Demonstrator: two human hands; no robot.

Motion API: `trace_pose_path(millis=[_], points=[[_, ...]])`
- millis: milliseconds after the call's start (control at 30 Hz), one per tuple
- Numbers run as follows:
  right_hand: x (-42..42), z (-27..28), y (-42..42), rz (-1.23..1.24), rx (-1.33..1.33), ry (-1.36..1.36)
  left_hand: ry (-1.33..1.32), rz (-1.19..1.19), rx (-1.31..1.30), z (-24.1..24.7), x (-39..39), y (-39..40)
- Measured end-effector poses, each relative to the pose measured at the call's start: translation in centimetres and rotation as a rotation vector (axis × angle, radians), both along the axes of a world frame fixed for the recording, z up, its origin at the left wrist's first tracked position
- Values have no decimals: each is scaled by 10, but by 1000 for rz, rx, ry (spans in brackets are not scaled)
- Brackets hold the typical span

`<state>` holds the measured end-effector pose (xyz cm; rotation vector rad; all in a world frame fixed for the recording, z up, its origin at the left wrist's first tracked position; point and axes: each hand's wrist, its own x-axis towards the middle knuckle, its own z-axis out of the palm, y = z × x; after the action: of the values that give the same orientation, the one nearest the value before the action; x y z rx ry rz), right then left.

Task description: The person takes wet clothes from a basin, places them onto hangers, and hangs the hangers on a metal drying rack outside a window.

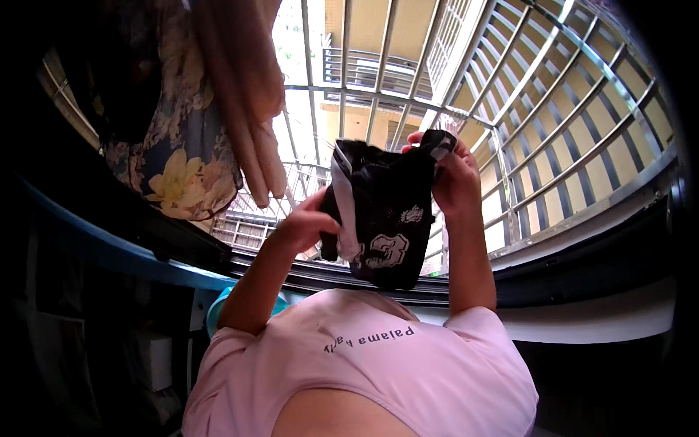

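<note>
A black mesh garment [390,185] with a light stripe and white printed figures hangs between my two hands, in front of a barred window. My left hand [308,221] grips its left edge beside the light stripe. My right hand [458,175] holds a bunched upper corner, with its fingers partly hidden behind the black cloth. The garment's lower end hangs free just above the front of my pink shirt.
Floral fabric [191,180] and brown cloth [248,98] hang at the upper left. Metal window bars [502,164] run across the front and right. A dark window track [317,276] crosses below the garment, and part of a turquoise container [215,311] shows behind my left arm.
</note>
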<state>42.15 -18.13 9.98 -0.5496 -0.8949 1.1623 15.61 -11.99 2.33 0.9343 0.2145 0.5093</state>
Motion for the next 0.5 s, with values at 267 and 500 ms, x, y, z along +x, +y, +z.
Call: trace_pose_path(millis=[267,500], points=[[41,11,29,-7,63,9,124,93,44,26,86,39],[58,-10,33,-312,-44,-87,325,441,148,-2,95,83]])
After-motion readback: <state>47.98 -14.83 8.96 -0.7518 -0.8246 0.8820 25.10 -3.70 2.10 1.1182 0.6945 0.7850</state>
